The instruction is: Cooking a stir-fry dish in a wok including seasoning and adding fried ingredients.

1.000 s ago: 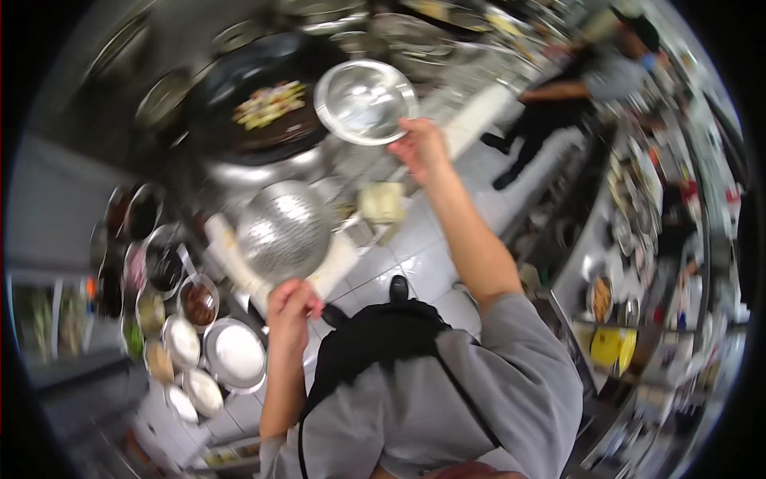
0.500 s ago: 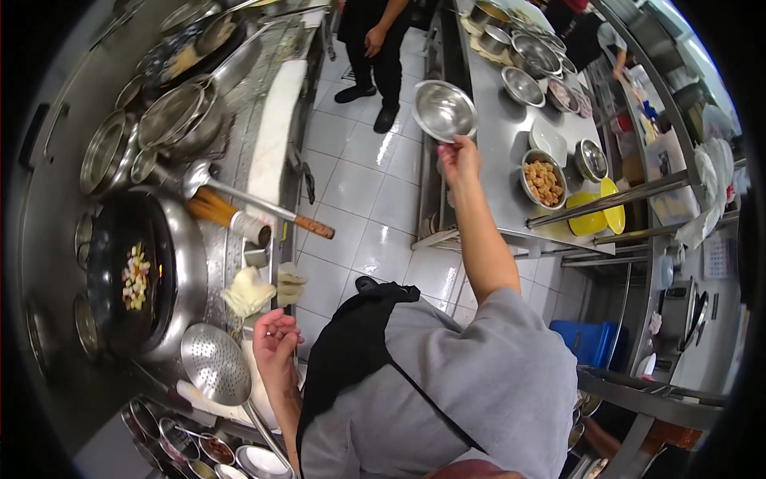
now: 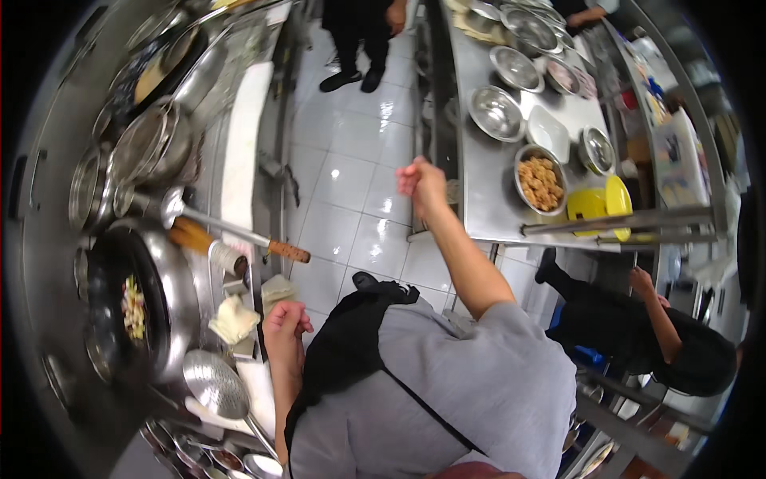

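Note:
My right hand [image 3: 423, 188] is over the floor beside the steel table, its fingers curled in with nothing in them. Nearby on that table sits an empty steel bowl [image 3: 496, 113], next to a bowl of browned fried chunks [image 3: 540, 184]. My left hand [image 3: 287, 326] is loosely closed at the stove's edge, close to a pale crumpled cloth [image 3: 234, 319]; I see nothing in its grip. To the left, a wok [image 3: 182, 295] contains chopped pale and reddish pieces [image 3: 133, 307]. A perforated skimmer [image 3: 214, 385] and a long-handled ladle [image 3: 227, 227] lie along the stove.
A bamboo brush [image 3: 191, 235] lies beside the ladle. A white dish [image 3: 549, 134] and yellow containers [image 3: 586, 209] share the right table with several bowls. One person [image 3: 351, 40] stands in the far aisle; another [image 3: 638, 327] is at the right behind steel rails.
The steel bowl has left my right hand and now sits on the table; that hand has drawn back. My left hand's fingers have curled in. A person in black has appeared at the right.

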Motion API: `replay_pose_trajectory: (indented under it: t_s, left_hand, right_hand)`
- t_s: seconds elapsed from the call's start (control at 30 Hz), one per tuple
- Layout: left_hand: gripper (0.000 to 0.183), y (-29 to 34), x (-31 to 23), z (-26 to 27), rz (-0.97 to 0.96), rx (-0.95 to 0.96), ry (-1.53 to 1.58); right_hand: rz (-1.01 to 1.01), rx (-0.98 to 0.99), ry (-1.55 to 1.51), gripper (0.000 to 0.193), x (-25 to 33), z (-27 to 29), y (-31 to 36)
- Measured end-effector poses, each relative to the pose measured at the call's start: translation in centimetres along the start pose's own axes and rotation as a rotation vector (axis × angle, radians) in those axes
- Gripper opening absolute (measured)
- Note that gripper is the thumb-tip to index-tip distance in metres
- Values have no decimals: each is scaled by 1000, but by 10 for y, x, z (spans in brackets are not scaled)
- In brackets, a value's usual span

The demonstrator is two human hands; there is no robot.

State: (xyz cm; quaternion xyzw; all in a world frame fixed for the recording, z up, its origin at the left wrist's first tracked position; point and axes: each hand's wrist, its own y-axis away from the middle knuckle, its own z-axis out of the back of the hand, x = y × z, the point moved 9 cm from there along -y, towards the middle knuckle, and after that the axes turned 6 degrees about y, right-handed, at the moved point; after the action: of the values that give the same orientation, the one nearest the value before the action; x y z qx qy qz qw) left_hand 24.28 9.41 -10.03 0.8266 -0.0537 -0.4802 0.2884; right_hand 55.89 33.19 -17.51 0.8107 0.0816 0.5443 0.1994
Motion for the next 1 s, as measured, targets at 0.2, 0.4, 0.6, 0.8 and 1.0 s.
replay_pose_trajectory:
  t_s: [0.2, 0.4, 0.6, 0.8, 1.0]
  left_hand:
    - [38, 24, -5, 27, -64, -149, 8]
    - [43, 82, -3, 76, -144, -360, 206]
    - [19, 158, 4, 147, -405, -613, 382]
    - [6, 224, -7, 212, -633, -783, 385]
    - [14, 301, -18, 276, -832, -903, 376]
  right_hand:
    - [49, 560, 652, 31, -112, -159, 49]
    - [6, 914, 851, 42, -170, -258, 96]
    - [22, 944, 868, 18, -159, -288, 138]
    - [166, 1223, 712, 14, -133, -310, 219]
    - [142, 1539, 837, 7, -149, -374, 338]
